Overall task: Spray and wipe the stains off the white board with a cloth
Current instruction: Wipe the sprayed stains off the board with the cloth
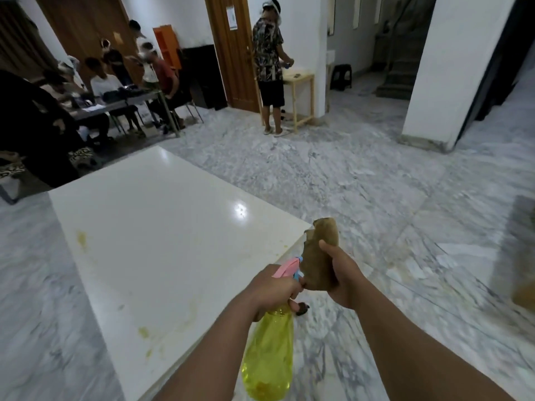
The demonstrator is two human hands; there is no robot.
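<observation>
A large white board (162, 227) lies flat, low over the marble floor, with yellowish stains (82, 235) near its left edge and more toward its near corner. My left hand (272, 287) grips the neck of a yellow spray bottle (269, 354) with a pink and blue trigger head, held over the board's right edge. My right hand (343, 277) is closed around a crumpled brown cloth (321, 253), just right of the sprayer head and beside the board's right corner.
Grey-veined marble floor (362, 175) surrounds the board. A person in a patterned shirt (267, 65) stands at a small wooden table by a white pillar. Several people sit and stand around a table (115, 104) at the far left. A white pillar (451, 68) stands at right.
</observation>
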